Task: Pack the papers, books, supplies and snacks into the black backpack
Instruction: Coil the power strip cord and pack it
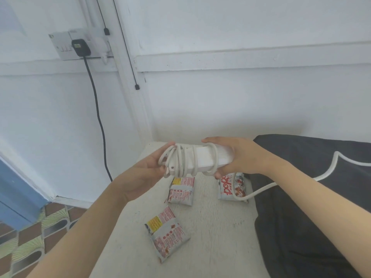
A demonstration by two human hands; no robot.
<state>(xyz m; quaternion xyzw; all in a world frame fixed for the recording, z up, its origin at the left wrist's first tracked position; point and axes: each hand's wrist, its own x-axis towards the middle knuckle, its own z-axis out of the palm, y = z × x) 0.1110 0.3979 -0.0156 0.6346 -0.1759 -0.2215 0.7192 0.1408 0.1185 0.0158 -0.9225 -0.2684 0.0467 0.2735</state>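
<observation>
Right hand (244, 157): fingers clamped round one end of a white power strip (202, 157), thumb under, fingertips over the top. Left hand (149, 167): palm up, fingers loosely apart, cupping the other end where the plug sits among the coils. White cord (261, 190) wound in several loose turns round the strip body; remaining length trailing off below the right wrist, across the black backpack (301, 207) and out of view at right. Three snack packets (169, 230) flat on the pale table (210, 247) beneath the hands, one touching the backpack's edge, all still unpacked. Backpack lying flat along the right side of the table; opening not visible.

Likely risks: coils slack and unevenly spaced, so liable to slide off the end in the open left hand; trailing cord liable to snag on the backpack fabric or sweep the nearest packet as winding proceeds.
</observation>
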